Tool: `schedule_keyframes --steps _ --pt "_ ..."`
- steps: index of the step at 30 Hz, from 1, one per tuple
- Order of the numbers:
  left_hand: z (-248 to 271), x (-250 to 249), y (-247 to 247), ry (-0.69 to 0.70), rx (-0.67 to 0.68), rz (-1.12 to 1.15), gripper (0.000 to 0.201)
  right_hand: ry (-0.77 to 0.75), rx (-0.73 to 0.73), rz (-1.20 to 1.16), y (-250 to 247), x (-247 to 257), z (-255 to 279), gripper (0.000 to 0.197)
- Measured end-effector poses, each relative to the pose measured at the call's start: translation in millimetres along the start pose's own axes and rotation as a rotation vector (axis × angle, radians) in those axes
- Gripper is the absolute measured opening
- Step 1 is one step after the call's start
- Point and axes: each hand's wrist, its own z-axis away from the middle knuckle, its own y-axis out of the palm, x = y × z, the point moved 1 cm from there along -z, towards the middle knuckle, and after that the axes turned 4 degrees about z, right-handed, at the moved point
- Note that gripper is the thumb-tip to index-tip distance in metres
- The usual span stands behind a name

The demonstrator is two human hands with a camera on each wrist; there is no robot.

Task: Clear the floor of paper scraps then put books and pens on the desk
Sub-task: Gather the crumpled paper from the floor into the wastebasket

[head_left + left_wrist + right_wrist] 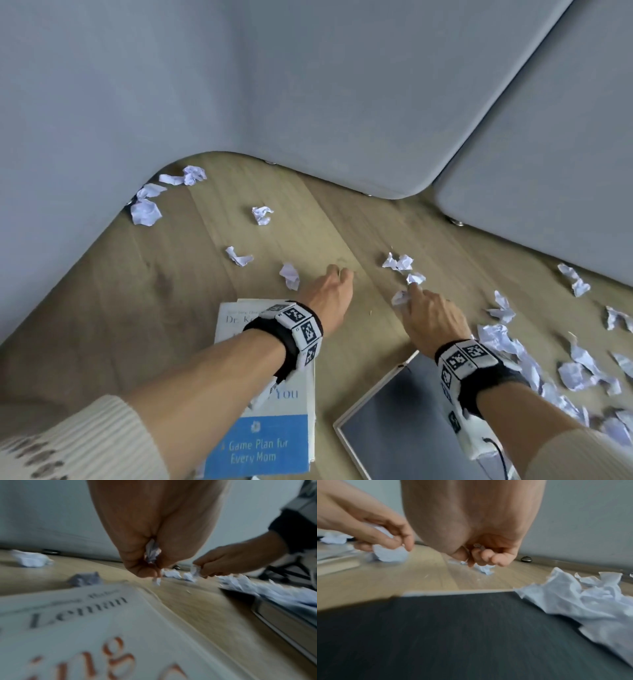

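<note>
A: From the head camera, both arms reach down over the wooden floor (171, 274). The left hand (329, 291) hangs with fingers curled, just beside a crumpled scrap (289, 275). The right hand (433, 317) has a paper wad (400, 298) tucked at its thumb side, index fingertip touching another scrap (415, 278).

B: And the books?

A: A white and blue book (270, 421) lies under the left forearm, a dark-covered book (407, 418) under the right wrist. More paper scraps (534, 359) are heaped to the right, others lie scattered near the grey sofa (308, 102).

B: Left wrist view?

A: Blurred, but the left hand (154, 534) is clenched around a paper ball (152, 553). Across the floor the right hand (231, 561) pinches its wad (195, 570). The white book (85, 628) fills the foreground.

B: Right wrist view?

A: The right hand (471, 527) shows curled fingers (488, 557); the wad itself is hidden here. The left hand (376, 527) grips a white ball of paper (390, 554). The dark book (453, 635) lies below, scraps (582, 601) overlapping its right edge.
</note>
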Motion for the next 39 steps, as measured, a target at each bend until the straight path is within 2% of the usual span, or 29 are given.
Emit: schedule_keyframes --steps 3,6,7,10,12,15,19,22,24,27,29,31,33,35,37,38,39 --pt "-6.4 29.5 -29.3 -0.155 -0.204 -0.04 0.026 0.159 -0.049 0.04 -12.7 -4.1 -31.7 0.033" --pt "-9.3 67.1 -38.6 -0.279 -0.217 -0.126 0.016 0.25 -0.014 0.12 -15.5 -2.5 -60.2 0.042" --pt "-9.7 77.2 -36.2 -0.303 -0.199 -0.119 0.02 0.275 -0.005 0.11 -13.2 0.2 -67.9 0.047" --pt "-12.4 97.2 -18.6 -0.345 -0.091 -0.098 0.06 0.353 0.012 0.02 -2.0 14.7 -83.7 0.068" --pt "-13.9 101.7 -13.6 -0.329 -0.061 -0.118 0.062 0.365 0.014 0.025 6.2 27.8 -89.1 0.072" --pt "-17.6 102.5 -15.5 -0.296 -0.086 -0.163 0.043 0.282 -0.035 0.072 15.3 44.4 -90.9 0.057" --pt "-17.1 109.0 -15.2 -0.282 -0.174 -0.15 0.016 0.108 -0.086 0.121 17.9 61.5 -91.6 0.026" --pt "-15.1 116.2 -24.9 -0.306 -0.28 -0.008 0.013 0.012 -0.071 0.044 14.1 73.9 -105.2 0.009" --pt "-11.8 122.6 -41.4 -0.358 -0.384 0.047 0.02 -0.106 -0.104 -0.043 5.0 94.1 -117.8 0.008" --pt "-7.6 144.5 -60.3 -0.574 -0.482 0.036 0.024 -0.293 -0.148 -0.132 -14.5 140.6 -135.3 0.022" --pt "-3.6 162.1 -60.5 -0.676 -0.449 -0.038 0.028 -0.372 -0.134 -0.09 -24.8 173.8 -147.4 0.031" --pt "2.5 177.5 -54.8 -0.711 -0.376 -0.091 0.042 -0.446 -0.118 0.032 -26.6 204.1 -157.2 0.033" --pt "8.7 186.4 -52.0 -0.685 -0.305 -0.075 0.047 -0.423 -0.087 0.011 -24.8 227.2 -163.1 0.041" --pt "11.8 191.7 -55.1 -0.589 -0.247 -0.095 0.034 -0.382 -0.07 -0.035 -21.5 243.4 -164.2 0.045" --pt "13.7 200.5 -59.8 -0.577 -0.146 -0.12 0.021 -0.486 -0.081 0.031 -11.8 254.7 -164.1 0.033" --pt "14.3 208.6 -62.6 -0.579 -0.188 -0.145 0.024 -0.57 -0.092 0.077 -6.5 258.6 -165.6 0.023" --pt "16.9 215.0 -69.4 -0.646 -0.251 -0.095 0.033 -0.614 -0.096 0.132 -6.2 262.5 -167.1 0.016"
